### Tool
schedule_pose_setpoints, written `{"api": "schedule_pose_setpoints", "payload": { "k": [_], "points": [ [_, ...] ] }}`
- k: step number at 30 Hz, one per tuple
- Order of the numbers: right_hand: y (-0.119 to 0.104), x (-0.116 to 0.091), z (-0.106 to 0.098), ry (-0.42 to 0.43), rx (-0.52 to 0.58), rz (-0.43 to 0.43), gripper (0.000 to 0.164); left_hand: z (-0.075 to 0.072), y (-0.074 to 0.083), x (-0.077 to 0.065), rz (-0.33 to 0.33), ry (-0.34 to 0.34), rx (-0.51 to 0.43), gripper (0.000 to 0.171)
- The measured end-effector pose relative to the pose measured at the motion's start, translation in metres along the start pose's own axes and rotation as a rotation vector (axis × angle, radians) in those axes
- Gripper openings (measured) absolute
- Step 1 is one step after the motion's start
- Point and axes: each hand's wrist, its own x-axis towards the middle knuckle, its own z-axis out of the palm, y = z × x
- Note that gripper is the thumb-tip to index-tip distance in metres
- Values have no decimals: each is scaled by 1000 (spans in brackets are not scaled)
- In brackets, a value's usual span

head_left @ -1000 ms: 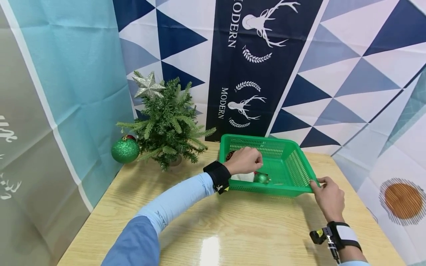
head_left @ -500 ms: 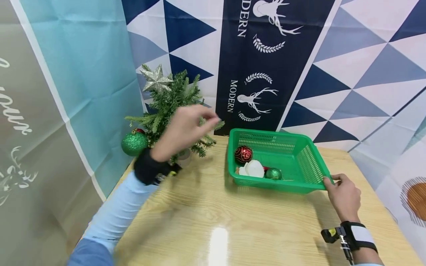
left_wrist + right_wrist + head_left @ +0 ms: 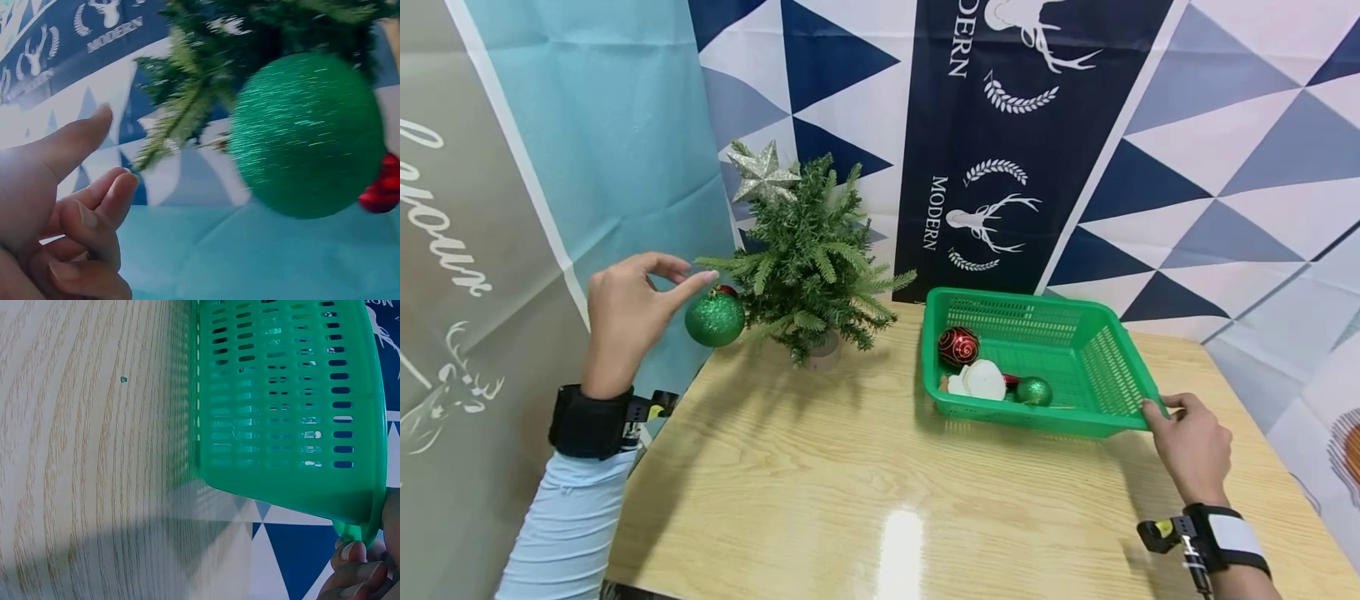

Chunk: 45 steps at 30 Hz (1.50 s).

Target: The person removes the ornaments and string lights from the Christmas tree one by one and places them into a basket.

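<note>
Seemingly hung: silver glitter star, large green glitter bauble on green artificial tree; left hand: loose, empty; right hand: gripping green plastic basket; remaining inside: red patterned ball, small green ball, rounded white object

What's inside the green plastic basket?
The basket holds a gold-swirled red ball, an unidentifiable white object, a small glittery green ball and something red beside it. Whatever the white object covers can't be seen.
</note>
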Motion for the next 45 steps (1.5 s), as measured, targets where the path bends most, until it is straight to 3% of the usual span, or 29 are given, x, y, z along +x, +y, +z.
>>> {"api": "schedule_pose_setpoints", "payload": {
  "k": [4,8,9,14,15,16,21,28,30,34,36,38,41,45],
  "points": [
    [1,0,0,-4,12,9,51,9,-5,-2,-17,-62,28,33],
    [1,-2,2,-21,20,21,52,19,-13,-3,-13,-52,-18,38],
    [0,-2,3,-25,22,25,52,25,-23,-3,-12,-39,-60,36],
    [-1,-1,2,-25,24,22,53,34,-41,-4,-22,1,-135,40],
    [-1,-1,2,-23,23,18,53,41,-52,-3,-28,15,-144,36],
    [-2,-1,1,-22,22,14,53,41,-52,-2,-36,11,-115,39],
    [-2,0,0,-13,17,10,52,67,-98,3,-75,29,-103,32],
    [-3,-1,-1,-13,19,17,52,72,-109,3,-49,22,-210,24],
    [-2,-2,0,-15,19,18,52,70,-107,4,-14,51,-263,20],
    [-1,-3,0,-12,18,20,51,44,-62,7,1,73,-285,23],
    [-1,-3,0,-8,23,24,51,26,-31,8,-18,61,-240,28],
    [-1,-3,-1,-8,25,28,51,15,-15,9,-42,51,-209,29],
    [0,-2,-1,-10,25,30,51,7,-5,13,-86,50,-202,24],
    [-1,-2,-1,-10,18,33,51,3,-6,19,-132,81,-243,24]
  ]
}}
